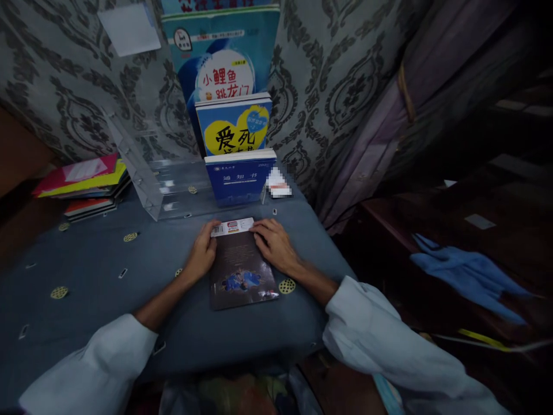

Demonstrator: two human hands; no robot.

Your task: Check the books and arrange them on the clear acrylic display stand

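Observation:
A dark book (242,259) with a blue picture and a white barcode strip at its top lies on the blue-grey tablecloth (173,311). Its left upper edge is gripped by my left hand (203,251), fingers curled at the corner. My right hand (276,245) holds the right upper edge, fingertips resting on the white strip. Just beyond the book, a dark blue booklet (239,181) stands upright in a clear acrylic rack (144,181), with a yellow-and-blue book (237,129) and a teal book (224,57) behind it.
Folders and notebooks (86,178) are stacked at the table's back left. A patterned curtain (328,75) hangs behind the rack. Beyond the table's right edge, a blue cloth (466,276) lies on a dark surface. A white paper (129,29) is on the curtain at upper left.

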